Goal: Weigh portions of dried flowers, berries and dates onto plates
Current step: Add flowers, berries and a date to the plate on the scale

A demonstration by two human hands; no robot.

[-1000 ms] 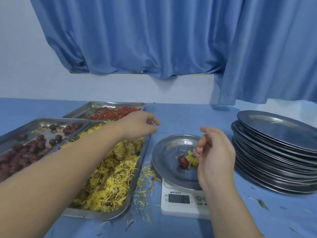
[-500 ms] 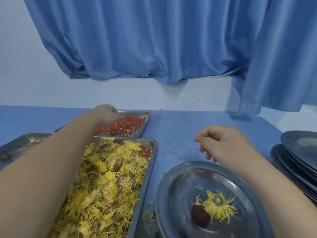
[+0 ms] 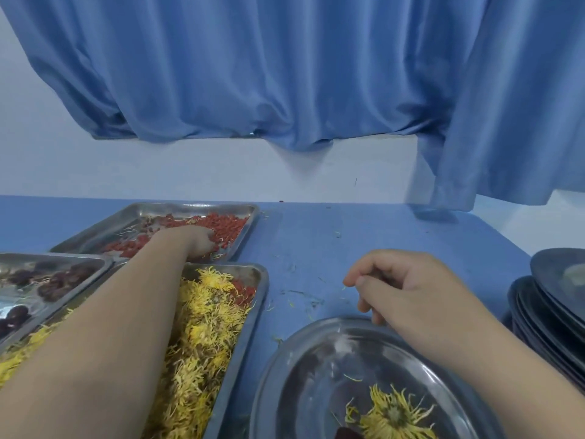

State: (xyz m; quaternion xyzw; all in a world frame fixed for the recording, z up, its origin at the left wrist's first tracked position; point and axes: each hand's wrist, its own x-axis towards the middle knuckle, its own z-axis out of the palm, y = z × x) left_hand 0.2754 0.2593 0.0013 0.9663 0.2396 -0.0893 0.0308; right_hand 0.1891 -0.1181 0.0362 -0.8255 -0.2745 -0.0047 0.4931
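Red berries (image 3: 229, 224) in the upper-left tray (image 3: 190, 206) are covering the left hand (image 3: 190, 240) fingertips; its grasp cannot be told. The right hand (image 3: 408, 289) is hovering loosely curled, empty, above the plate (image 3: 300, 375) holding a yellow flower (image 3: 392, 413).

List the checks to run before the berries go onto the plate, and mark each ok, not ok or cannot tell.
1. Left hand in the berry tray: ok, its fingers are down among the red berries.
2. Berries gripped: cannot tell, the fingertips are hidden.
3. Room on the plate: ok, what shows holds one dried flower and a date at the frame's edge.
4. Way to the plate free: not ok, the right hand hovers over its far rim, probably in the way.
5. Scale reading: cannot tell, the scale is out of view.
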